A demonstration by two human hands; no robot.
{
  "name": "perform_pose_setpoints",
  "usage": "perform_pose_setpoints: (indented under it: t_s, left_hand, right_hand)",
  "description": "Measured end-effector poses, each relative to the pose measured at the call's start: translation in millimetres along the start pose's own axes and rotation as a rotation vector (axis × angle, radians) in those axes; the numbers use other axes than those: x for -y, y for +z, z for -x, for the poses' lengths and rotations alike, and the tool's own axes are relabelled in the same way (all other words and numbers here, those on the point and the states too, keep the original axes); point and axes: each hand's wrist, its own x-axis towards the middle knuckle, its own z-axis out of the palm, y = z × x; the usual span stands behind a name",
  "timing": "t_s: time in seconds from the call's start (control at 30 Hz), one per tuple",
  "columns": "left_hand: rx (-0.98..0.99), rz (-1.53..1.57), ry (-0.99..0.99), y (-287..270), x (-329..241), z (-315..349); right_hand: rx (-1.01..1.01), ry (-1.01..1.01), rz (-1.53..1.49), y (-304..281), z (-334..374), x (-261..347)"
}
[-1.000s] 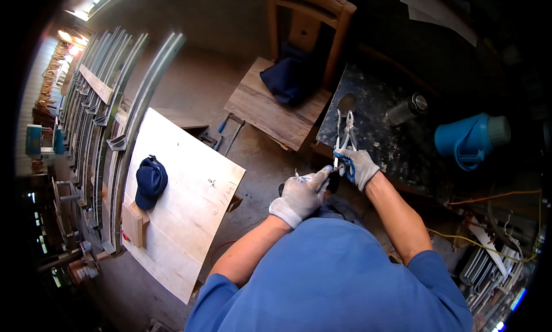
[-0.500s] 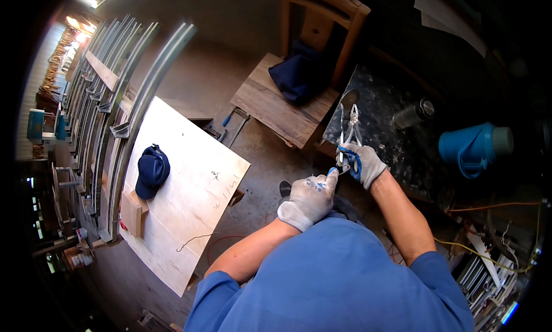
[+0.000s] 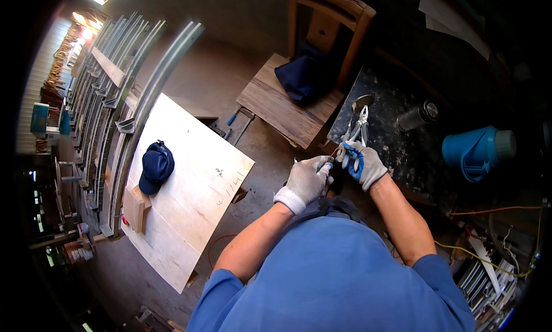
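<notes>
At the gloved right hand [image 3: 367, 164], silvery bare-metal pliers [image 3: 361, 125]

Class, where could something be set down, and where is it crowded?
Bare: the pale plywood sheet right of the navy fabric cap and pale wooden blocks; the brown wooden seat left of the navy cloth bundle. Crowded: the black speckled tabletop near silver metal pliers and round grey-brown disc.

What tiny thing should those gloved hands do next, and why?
Maybe the left hand should edge closer to the right hand to steady the small thin piece at their fingertips. The hands are close together there, and the piece, too small to name, looks fiddly. The pliers show just beyond the right hand.
</notes>
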Motion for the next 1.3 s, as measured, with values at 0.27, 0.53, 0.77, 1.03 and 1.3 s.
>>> perform_pose_setpoints:
  t_s: [0.27, 0.53, 0.77, 1.03, 1.3]
  left_hand:
    - [0.067, 0.045, -0.176, -7, -13, -7]
    - [0.109, 0.084, -0.259, -11, -15, -12]
    - [0.210, 0.316, -0.358, -17, 3, -22]
    - [0.332, 0.155, -0.385, -34, -1, -18]
    - [0.340, 0.238, -0.407, -12, 27, -21]
  right_hand:
    - [-0.086, -0.058, -0.052, 10, -4, -8]
    - [-0.428, -0.183, 0.080, 40, -2, -18]
    - [-0.586, -0.223, 0.193, 56, -6, -24]
    - [-0.589, -0.212, 0.299, 49, -6, -26]
    - [-0.617, -0.110, 0.386, 6, -24, -30]
